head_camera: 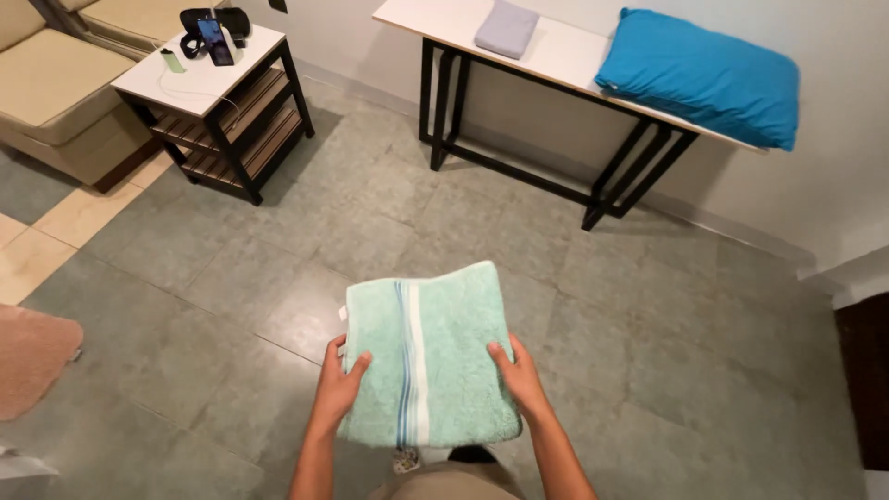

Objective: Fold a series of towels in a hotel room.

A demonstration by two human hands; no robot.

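Observation:
A folded mint-green towel (pixel 426 352) with blue and white stripes is held flat in front of me above the tiled floor. My left hand (pixel 339 381) grips its left edge, thumb on top. My right hand (pixel 519 375) grips its right edge the same way. Both forearms reach up from the bottom of the view.
A long white table (pixel 565 57) on black legs stands against the far wall, bearing a folded grey cloth (pixel 507 28) and a blue pillow (pixel 704 74). A small white side table (pixel 199 79) with shelves holds gadgets at the upper left, beside a beige sofa (pixel 46 83). A pinkish mat (pixel 32 356) lies left.

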